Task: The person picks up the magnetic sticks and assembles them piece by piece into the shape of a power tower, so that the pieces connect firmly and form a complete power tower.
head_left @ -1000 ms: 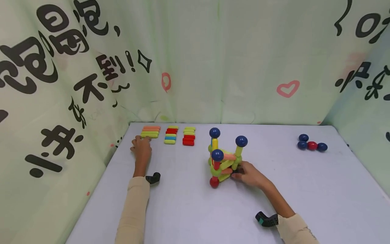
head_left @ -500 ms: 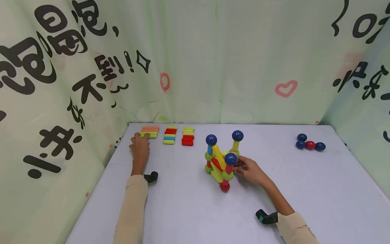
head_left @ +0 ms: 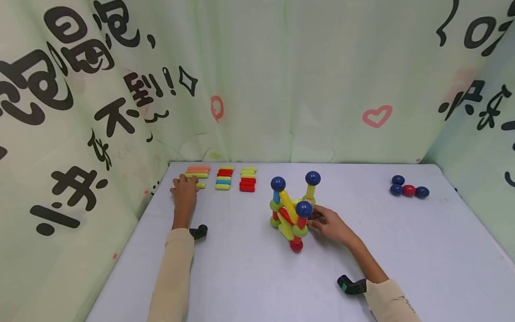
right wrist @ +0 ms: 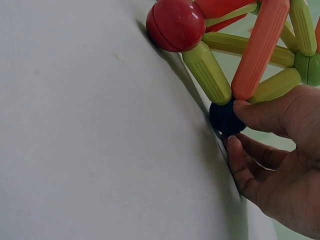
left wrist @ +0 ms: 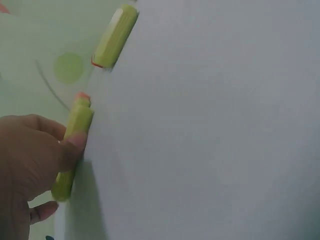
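Observation:
My left hand point(head_left: 185, 197) is at the far left of the table, by a stack of sticks. In the left wrist view, its thumb and fingers pinch a yellow-green magnetic stick point(left wrist: 80, 120). My right hand point(head_left: 331, 226) is beside a standing structure of coloured sticks and balls point(head_left: 287, 230). Its thumb and fingertips grip a dark blue ball point(right wrist: 226, 119) low on the structure, as the right wrist view shows. An orange stick point(right wrist: 261, 50) and a yellow-green stick point(right wrist: 207, 72) meet at that ball. A red ball point(right wrist: 175, 25) is another foot of the structure.
Orange sticks point(head_left: 198, 169) lie beyond my left hand. Two more rows of coloured sticks, one with a blue stick point(head_left: 223, 182) and one with red sticks point(head_left: 247, 184), lie to their right. Loose blue balls point(head_left: 422, 192) and a red ball point(head_left: 409, 191) are at the far right.
The structure has turned in my right hand, bringing its yellow stick to the front. My left hand has drawn a yellow-green stick slightly away from its row, towards me.

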Available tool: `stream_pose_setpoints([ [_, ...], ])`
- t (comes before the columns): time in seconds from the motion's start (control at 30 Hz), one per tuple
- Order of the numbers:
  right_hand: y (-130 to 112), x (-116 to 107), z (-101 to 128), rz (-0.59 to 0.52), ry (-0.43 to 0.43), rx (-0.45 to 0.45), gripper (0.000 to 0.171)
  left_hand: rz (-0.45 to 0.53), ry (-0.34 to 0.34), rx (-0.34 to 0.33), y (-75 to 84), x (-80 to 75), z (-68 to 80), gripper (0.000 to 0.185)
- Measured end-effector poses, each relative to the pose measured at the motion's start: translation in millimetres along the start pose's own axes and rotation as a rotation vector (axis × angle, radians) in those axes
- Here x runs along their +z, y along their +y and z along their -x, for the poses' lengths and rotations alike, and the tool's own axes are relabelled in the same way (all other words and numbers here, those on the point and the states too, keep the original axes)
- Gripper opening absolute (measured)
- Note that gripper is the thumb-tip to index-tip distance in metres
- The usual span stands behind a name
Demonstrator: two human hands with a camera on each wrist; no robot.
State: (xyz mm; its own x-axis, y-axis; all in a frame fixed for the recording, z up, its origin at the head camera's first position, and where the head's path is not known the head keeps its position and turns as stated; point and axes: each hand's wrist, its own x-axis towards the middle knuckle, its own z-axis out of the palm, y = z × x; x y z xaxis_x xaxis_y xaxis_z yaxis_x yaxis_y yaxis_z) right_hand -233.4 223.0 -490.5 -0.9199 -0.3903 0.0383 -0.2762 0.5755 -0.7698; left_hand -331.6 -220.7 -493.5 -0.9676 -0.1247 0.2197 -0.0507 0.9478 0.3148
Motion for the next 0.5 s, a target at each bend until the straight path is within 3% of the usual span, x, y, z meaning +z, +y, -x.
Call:
stream_pose_setpoints([
  [0.13,-1.0,0.3,-0.4,0.01,0.023,0.024,0.04,-0.047,-0.07,-0.007,8.9,-6.6,3.7,0.025],
  [0.23,-1.2,2.5,-1.7,0.02,0.065,0.053,0.037,0.026,-0.11,-0.025,20.9,-14.5,5.2,0.026],
  [0.33,-1.7,5.2,-3.1,0.021,0.098,0.073,0.032,0.262,-0.125,-0.002,41.0,-22.9,5.6,0.028],
  [0.4,-2.6,6.8,-4.1,0.02,0.112,0.083,0.03,0.474,-0.141,0.044,60.6,-28.2,6.0,0.03],
  [0.5,-4.1,8.3,-5.3,0.021,0.116,0.083,0.029,0.808,-0.232,0.093,97.5,-35.3,9.1,0.033],
])
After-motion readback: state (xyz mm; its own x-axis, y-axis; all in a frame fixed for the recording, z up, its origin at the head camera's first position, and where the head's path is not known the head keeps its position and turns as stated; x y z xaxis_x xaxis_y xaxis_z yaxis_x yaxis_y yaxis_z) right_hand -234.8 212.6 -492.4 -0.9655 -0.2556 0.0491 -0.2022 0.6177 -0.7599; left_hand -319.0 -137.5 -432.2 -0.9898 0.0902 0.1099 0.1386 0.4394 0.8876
